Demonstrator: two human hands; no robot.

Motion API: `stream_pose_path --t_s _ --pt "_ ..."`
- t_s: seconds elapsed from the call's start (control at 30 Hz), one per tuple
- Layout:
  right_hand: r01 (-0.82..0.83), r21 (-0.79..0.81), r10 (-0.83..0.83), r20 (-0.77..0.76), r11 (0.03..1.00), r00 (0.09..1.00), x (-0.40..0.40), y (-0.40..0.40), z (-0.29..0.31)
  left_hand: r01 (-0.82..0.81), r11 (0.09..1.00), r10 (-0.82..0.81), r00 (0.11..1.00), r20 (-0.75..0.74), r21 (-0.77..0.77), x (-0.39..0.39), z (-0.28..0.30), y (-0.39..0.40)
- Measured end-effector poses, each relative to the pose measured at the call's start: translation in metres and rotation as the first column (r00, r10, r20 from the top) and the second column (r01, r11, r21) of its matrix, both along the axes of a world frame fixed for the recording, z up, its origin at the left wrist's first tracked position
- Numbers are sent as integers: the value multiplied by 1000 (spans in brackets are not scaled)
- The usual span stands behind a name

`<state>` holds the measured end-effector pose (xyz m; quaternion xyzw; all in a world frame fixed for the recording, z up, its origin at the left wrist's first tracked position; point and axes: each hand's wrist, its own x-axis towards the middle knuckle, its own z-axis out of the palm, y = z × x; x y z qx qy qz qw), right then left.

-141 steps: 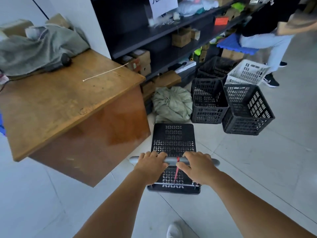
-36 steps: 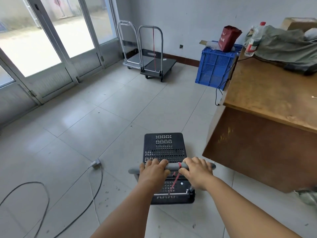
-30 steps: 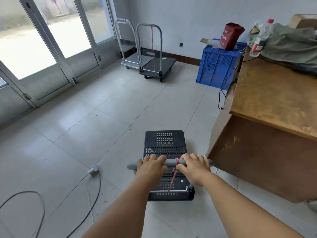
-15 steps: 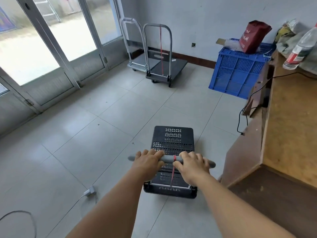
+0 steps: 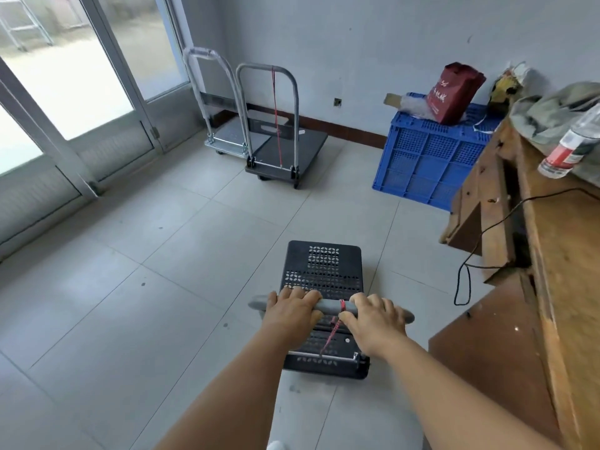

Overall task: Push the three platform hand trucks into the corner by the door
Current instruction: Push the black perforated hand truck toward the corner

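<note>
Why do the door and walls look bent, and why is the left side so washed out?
Head view: the wide-angle lens bows straight lines, so the glass door frame leans near the edge. Daylight through its panes is overexposed, nearly white. The bottle on the desk is smeared at the right edge, while both hands, left hand and right hand, on the cart handle look fairly sharp.

A blue plastic crate [image 5: 425,157] stands on the tiled floor [image 5: 130,287] against the back wall, upper right of the frame. A dark red bag [image 5: 454,92] sits on top of it. At the right edge, a wooden tabletop [image 5: 571,241] carries a tilted clear bottle with a red label [image 5: 568,149] and a grey-green cloth [image 5: 548,115]. A black cable [image 5: 477,251] hangs down its side. Glass doors [image 5: 74,82] fill the upper left.
</note>
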<state>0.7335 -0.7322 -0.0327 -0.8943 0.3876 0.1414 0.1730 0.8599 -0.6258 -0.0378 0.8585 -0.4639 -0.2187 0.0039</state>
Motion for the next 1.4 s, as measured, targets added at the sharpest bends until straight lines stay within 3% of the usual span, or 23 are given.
stream_pose_path --t_s 0.7,1.4 --pt "107 18 -108 26 994 994 238 -205 -3 116 993 -116 993 20 -3 247 5 -216" --pt "162 -21 -162 7 987 987 418 -447 0 133 989 -133 991 7 -60 430 -7 -469"
